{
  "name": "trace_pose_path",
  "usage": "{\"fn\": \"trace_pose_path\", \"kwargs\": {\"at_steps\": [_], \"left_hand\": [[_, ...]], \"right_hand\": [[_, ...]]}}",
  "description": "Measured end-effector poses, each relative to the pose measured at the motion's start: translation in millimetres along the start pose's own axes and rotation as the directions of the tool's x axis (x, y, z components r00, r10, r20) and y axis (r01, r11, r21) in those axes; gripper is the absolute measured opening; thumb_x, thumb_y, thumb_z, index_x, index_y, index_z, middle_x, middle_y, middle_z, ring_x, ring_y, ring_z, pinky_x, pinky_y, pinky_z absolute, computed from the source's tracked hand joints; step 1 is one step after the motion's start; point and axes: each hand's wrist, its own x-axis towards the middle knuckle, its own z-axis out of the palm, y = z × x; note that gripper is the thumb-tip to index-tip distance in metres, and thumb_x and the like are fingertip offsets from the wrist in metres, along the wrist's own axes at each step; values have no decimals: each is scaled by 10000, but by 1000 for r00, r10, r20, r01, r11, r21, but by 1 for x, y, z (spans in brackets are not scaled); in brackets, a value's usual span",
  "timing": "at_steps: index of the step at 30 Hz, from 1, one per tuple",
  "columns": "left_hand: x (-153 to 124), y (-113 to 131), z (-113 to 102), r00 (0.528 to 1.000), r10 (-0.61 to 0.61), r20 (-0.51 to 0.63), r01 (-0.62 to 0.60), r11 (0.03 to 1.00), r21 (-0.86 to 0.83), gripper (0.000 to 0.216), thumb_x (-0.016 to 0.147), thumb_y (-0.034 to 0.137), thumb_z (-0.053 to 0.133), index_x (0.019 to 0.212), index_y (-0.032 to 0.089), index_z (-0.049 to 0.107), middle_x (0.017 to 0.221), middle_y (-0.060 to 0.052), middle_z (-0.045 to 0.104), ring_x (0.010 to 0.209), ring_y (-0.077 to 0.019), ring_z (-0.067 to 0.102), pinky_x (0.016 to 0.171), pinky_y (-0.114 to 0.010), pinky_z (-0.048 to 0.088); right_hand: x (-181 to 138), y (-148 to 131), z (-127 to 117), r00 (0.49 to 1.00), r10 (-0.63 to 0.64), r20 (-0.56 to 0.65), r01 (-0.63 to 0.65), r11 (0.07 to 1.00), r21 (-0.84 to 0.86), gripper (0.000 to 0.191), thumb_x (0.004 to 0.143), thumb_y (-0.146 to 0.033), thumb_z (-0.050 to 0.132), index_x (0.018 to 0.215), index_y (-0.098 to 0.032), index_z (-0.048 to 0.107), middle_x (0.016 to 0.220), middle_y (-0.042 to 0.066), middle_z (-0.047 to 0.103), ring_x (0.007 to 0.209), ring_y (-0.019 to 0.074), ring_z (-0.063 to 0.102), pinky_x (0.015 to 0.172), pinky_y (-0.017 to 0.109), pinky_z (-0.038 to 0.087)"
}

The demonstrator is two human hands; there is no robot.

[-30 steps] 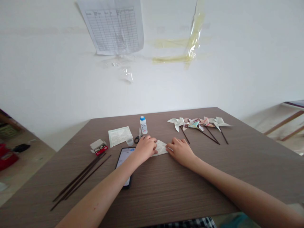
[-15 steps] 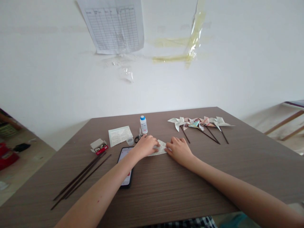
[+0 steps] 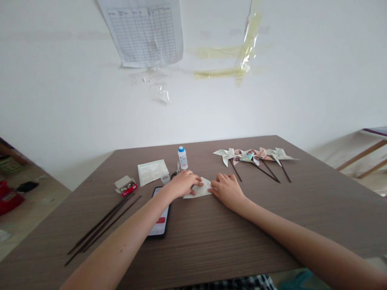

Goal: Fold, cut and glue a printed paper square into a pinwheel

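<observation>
Using the white bottle [image 3: 183, 159] as reference: folded paper [image 3: 204, 187] lies on the counter [image 3: 211, 237], on the person's side of it and slightly right, both hands at it. Looks like a crease being set. To do it well: square the edges first, pin one side, then press along the fold from the middle outward, firmly against the counter; too light and the sheet could creep. Left hand [image 3: 184, 183]: fingers half open, thumb apart from index, tips on the paper, not wrapped round anything. Right hand [image 3: 228, 191]: fingers curled, tips at the paper's right edge; can't tell if they pinch it or just press. Scissors [image 3: 174, 175] just beside the bottle, left; pinwheels [image 3: 262, 154] well off right.
</observation>
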Motion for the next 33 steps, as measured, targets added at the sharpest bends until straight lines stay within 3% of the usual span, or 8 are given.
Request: {"fn": "trace_pose_path", "kwargs": {"at_steps": [6, 13, 20, 25, 33], "left_hand": [[-2, -4, -7, 994, 14, 109, -23, 997, 79, 664, 891, 153, 902, 1487, 423, 789, 1694, 1, 710, 1559, -289, 622, 1344, -407, 378], [-6, -8, -10, 988, 5, 154, -12, 999, 41, 813, 866, 150, 906, 1589, 463, 706, 1768, 1, 639, 1702, -349, 477, 1448, -582, 221], [-3, -13, -14, 955, -19, 295, 3, 999, 53, 1024, 849, 143, 908, 1729, 514, 540, 1882, 29, 464, 1809, -385, 292, 1457, -718, 94], [-3, -18, -13, 957, 4, 290, -10, 1000, 20, 1036, 833, 154, 911, 1726, 527, 541, 1874, 26, 481, 1827, -405, 219, 1434, -766, 42], [-3, -27, -9, 970, 15, 245, -14, 1000, -6, 984, 768, 225, 937, 1653, 526, 632, 1836, 15, 553, 1813, -432, 247, 1420, -767, 37]], "right_hand": [[-1, -1, -1, 1000, 1, 6, -1, 1000, -3, 313, 1197, -393, 610, 1297, -228, 857, 1369, 182, 780, 1318, 360, 697, 1121, 464, 458], [-1, 1, -1, 1000, -4, 1, 4, 1000, -4, 315, 1200, -405, 602, 1293, -239, 852, 1359, 173, 776, 1308, 356, 697, 1103, 460, 468], [-1, 4, 1, 1000, -8, 1, 8, 1000, -5, 317, 1199, -399, 593, 1300, -242, 850, 1378, 176, 770, 1313, 355, 692, 1111, 458, 472], [-2, 5, -1, 1000, -6, 12, 6, 1000, -6, 317, 1201, -395, 597, 1330, -247, 846, 1405, 179, 770, 1309, 352, 704, 1125, 465, 489], [-2, 6, -2, 1000, -1, 13, 1, 1000, 7, 296, 1191, -400, 623, 1307, -242, 844, 1404, 170, 771, 1340, 351, 698, 1101, 445, 498]]}}
